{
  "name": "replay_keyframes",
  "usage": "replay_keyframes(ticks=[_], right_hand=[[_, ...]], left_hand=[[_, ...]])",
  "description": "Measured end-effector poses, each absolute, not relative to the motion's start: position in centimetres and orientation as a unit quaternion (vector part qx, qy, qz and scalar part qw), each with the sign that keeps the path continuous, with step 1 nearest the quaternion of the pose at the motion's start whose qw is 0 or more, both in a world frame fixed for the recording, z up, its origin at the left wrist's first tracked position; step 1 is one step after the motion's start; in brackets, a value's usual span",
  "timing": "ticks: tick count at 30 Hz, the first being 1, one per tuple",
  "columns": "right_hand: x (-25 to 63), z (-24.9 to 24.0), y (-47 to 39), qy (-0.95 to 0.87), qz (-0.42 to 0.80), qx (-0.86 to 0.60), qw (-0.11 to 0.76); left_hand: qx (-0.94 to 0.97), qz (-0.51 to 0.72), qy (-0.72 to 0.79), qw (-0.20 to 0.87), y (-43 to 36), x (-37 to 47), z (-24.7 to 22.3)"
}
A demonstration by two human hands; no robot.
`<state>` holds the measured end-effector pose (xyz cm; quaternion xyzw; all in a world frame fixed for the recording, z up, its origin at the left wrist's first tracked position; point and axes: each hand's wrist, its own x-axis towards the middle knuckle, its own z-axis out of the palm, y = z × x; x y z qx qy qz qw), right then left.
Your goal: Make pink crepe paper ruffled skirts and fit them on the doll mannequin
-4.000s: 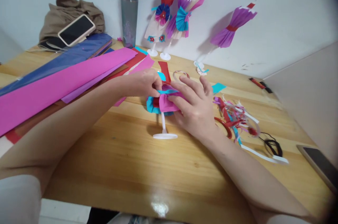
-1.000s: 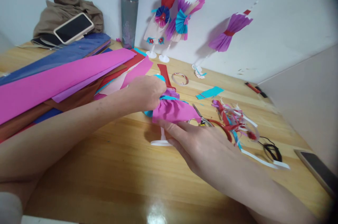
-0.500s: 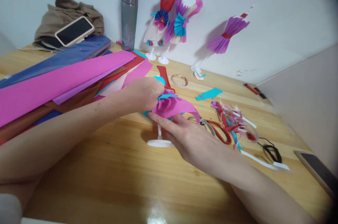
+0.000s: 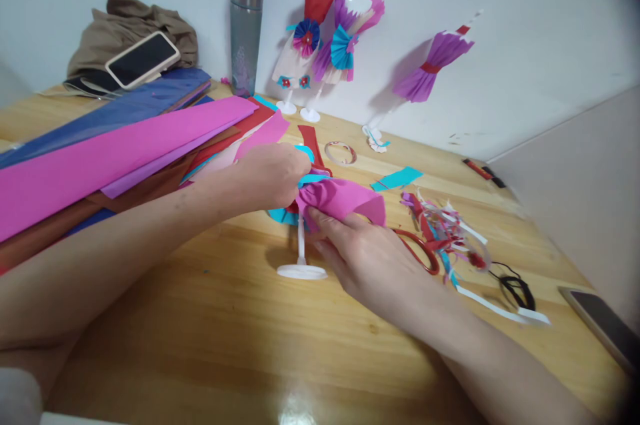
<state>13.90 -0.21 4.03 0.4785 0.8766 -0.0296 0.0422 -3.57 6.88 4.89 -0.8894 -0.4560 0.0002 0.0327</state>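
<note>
Nearest, the white base [image 4: 302, 271] of the small stand sits flat on the worktop [image 4: 240, 345], with the pink crepe piece [image 4: 357, 198] bunched around its upper part. The right hand [image 4: 370, 255] has its grip closed on the lower edge of that piece, while its loose end fans out over the knuckles. The left hand [image 4: 273, 175] is curled in at the teal band [image 4: 314, 179]; its fingertips are hidden, so I cannot tell what it pinches.

Small, even folds would serve best here, each pressed under the left thumb while the right feeds in a little more. Crepe likely stretches or tears if tugged, and the slim stem [image 4: 301, 238] could tip, so the pull should be light and level.

Just beyond the right wrist lie the red scissor handles [image 4: 434, 261], then tangled scraps [image 4: 440, 228], which might snag the loose end. The paper stack [image 4: 130, 138] crowds the left forearm. Farther off are a teal strip [image 4: 400, 178], a ring-shaped roll [image 4: 353, 153], a bottle [image 4: 245, 45] and, by the wall [image 4: 525, 25], a purple-dressed figure [image 4: 425, 68].
</note>
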Motion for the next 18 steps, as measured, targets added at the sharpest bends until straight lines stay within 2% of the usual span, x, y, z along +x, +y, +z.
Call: replay_keyframes(ticks=[9,14,18], right_hand=[[13.6,3.7,0.0,0.867,0.021,0.493,0.07],[13.9,3.0,-0.1,0.89,0.019,0.455,0.012],[14.0,2.5,0.3,0.908,-0.042,0.414,-0.045]], left_hand=[[-0.892,-0.004,-0.451,0.04,7.4,-3.8,4.3],[-0.893,-0.012,-0.446,0.059,7.2,-3.8,4.3],[-0.894,0.002,-0.445,0.057,7.3,-3.7,4.3]])
